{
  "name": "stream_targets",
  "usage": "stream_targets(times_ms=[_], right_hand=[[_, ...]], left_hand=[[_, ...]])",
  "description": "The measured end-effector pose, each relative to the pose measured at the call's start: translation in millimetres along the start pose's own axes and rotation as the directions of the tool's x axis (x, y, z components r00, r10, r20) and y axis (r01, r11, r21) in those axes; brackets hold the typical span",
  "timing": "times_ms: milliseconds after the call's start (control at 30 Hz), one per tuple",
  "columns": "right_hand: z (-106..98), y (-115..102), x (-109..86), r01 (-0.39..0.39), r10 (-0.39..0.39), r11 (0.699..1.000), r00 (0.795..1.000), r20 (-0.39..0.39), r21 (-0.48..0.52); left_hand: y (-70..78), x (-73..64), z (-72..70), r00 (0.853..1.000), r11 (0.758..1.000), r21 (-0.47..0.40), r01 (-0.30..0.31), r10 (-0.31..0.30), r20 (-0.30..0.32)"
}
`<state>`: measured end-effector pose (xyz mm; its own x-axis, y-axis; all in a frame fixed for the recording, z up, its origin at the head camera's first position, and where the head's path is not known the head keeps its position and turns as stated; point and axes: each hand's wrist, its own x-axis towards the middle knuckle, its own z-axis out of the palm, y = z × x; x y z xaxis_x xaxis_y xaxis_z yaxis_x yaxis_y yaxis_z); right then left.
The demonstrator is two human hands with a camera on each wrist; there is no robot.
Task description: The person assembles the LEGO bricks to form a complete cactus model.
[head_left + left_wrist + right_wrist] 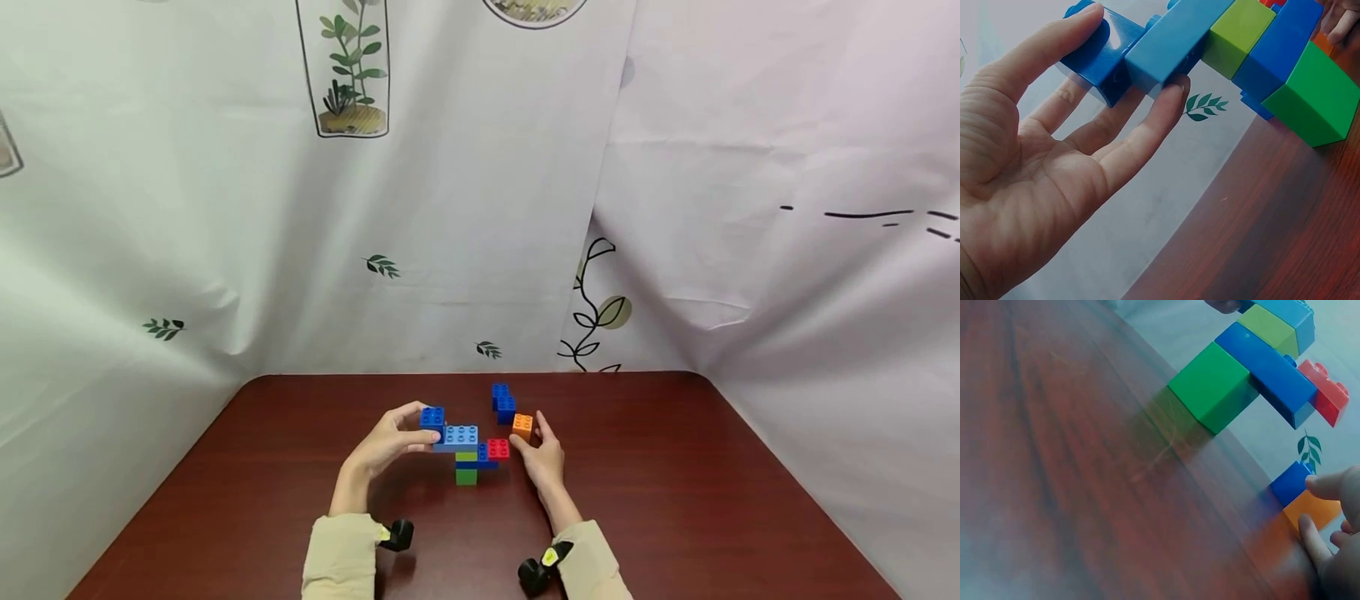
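Observation:
My left hand (386,443) pinches a dark blue brick (432,417) at the left end of a built stack, thumb on one side and fingers on the other. This brick sits on a light blue brick (459,437). Beneath come a lime brick (1239,36), a longer blue brick (1266,372) and a green brick (1213,387) at the bottom. A red brick (498,449) is attached on the blue brick's right end. To the right of the stack, my right hand (545,461) holds an orange brick (522,426) between thumb and fingers.
Two joined blue bricks (504,403) stand behind the orange brick on the dark red-brown table (675,500). A pale printed cloth (480,208) hangs behind the table's far edge. Black wrist cameras (398,535) sit at both cuffs.

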<state>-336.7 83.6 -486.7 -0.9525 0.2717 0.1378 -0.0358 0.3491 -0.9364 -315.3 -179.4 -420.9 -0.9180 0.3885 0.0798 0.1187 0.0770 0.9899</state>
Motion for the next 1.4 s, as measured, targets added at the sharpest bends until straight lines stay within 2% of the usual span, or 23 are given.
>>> stream_targets(times_ms=[133,267,433,700,867,1000,1200,1400], right_hand=[[-1,0,0.5,0.014,-0.014,1.0,1.0,-0.011,-0.019],[-3,1,0.2,-0.002,0.005,0.999,0.998,-0.062,0.046],[-6,2,1.0,-0.025,0.033,0.991,0.998,-0.056,0.132],[-9,-1,7.2,-0.092,0.108,0.961,0.993,-0.044,0.262],[-9,-2,10.7,-0.116,0.161,0.926,0.982,-0.099,0.358],[-9,-1,11.8,-0.07,0.119,0.918,0.988,-0.103,0.391],[-8,-1,9.8,-0.03,0.054,0.914,0.997,-0.049,0.404],[-6,-2,5.2,-0.014,0.03,0.883,0.999,-0.026,0.47]], left_hand=[[-1.9,1.9,4.7,1.0,1.0,-0.01,-0.006,0.006,0.002],[-3.4,3.6,9.7,1.0,1.0,-0.031,-0.005,0.005,0.011],[-2.9,4.4,12.1,1.0,0.999,-0.039,-0.003,0.003,0.007],[0.4,8.8,11.0,1.0,1.0,-0.016,0.009,-0.01,-0.007],[1.1,9.5,10.6,1.0,0.999,-0.023,0.025,-0.025,-0.016],[0.8,9.1,10.1,0.999,0.999,-0.032,0.036,-0.036,-0.022],[-0.4,7.2,6.6,0.999,0.999,-0.031,0.037,-0.038,-0.028],[-0.7,4.0,5.7,0.999,0.999,-0.034,0.04,-0.041,-0.028]])
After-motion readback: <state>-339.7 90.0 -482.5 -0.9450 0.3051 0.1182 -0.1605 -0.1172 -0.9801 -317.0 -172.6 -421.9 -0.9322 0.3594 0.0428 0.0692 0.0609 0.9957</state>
